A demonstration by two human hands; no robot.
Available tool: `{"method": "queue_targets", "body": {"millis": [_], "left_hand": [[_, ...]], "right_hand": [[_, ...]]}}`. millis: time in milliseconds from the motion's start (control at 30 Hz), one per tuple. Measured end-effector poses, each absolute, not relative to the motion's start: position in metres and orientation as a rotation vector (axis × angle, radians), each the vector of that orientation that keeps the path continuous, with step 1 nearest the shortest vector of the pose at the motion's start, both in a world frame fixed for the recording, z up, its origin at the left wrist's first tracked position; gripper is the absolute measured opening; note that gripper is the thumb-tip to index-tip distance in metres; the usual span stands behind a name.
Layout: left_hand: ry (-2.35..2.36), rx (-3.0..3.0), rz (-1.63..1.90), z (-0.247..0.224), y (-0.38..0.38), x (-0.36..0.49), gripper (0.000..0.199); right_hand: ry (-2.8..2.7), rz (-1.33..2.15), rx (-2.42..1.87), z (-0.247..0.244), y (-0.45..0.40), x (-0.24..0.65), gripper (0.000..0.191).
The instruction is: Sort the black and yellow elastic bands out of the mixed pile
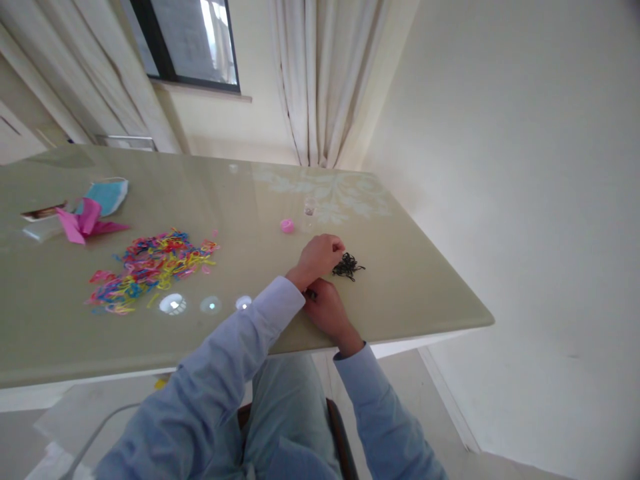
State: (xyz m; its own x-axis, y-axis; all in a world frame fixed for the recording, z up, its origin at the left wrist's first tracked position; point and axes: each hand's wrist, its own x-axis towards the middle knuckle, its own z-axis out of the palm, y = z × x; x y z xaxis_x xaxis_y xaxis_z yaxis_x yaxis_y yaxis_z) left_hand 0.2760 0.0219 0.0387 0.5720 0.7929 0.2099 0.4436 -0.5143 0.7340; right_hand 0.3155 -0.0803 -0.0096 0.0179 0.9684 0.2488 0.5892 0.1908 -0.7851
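My left hand [319, 257] reaches over the tabletop with its fingers curled into a pinch, right beside a small pile of black rubber bands [349, 266]. Whatever lies between those fingertips is too small to make out. Just below, close to the left wrist, my right hand [327, 308] rests on the table with its fingers bent inward. Something dark shows at its fingertips, partly hidden by the left wrist. To the left spreads a large heap of coloured rubber bands [160, 263] in red, yellow, blue and pink.
Beyond my hands stand a small pink round object [287, 226] and a small clear container [309, 212]. At far left lie a pink folded paper shape [86, 221], a blue face mask [107, 197] and a clear plastic item [43, 230]. A wall [525, 200] borders the right side.
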Motion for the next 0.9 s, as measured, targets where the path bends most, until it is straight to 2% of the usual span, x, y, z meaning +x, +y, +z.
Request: {"method": "queue_targets", "body": {"millis": [133, 333, 567, 900], "left_hand": [[0.991, 2.059, 0.833, 0.035, 0.022, 0.236, 0.016], [1.176, 1.915, 0.89, 0.02, 0.006, 0.145, 0.018], [1.285, 2.136, 0.864, 0.003, -0.024, 0.061, 0.03], [1.266, 2.15, 0.724, -0.002, -0.036, 0.039, 0.024]], "right_hand": [[-1.677, 0.574, -1.454, -0.011, -0.081, 0.317, 0.021], [-1.704, 0.574, -1.441, -0.009, -0.083, 0.32, 0.017], [-1.707, 0.553, -1.492, -0.003, -0.085, 0.32, 0.021], [-1.499, 0.748, -1.596, 0.013, -0.075, 0.311, 0.042]]}}
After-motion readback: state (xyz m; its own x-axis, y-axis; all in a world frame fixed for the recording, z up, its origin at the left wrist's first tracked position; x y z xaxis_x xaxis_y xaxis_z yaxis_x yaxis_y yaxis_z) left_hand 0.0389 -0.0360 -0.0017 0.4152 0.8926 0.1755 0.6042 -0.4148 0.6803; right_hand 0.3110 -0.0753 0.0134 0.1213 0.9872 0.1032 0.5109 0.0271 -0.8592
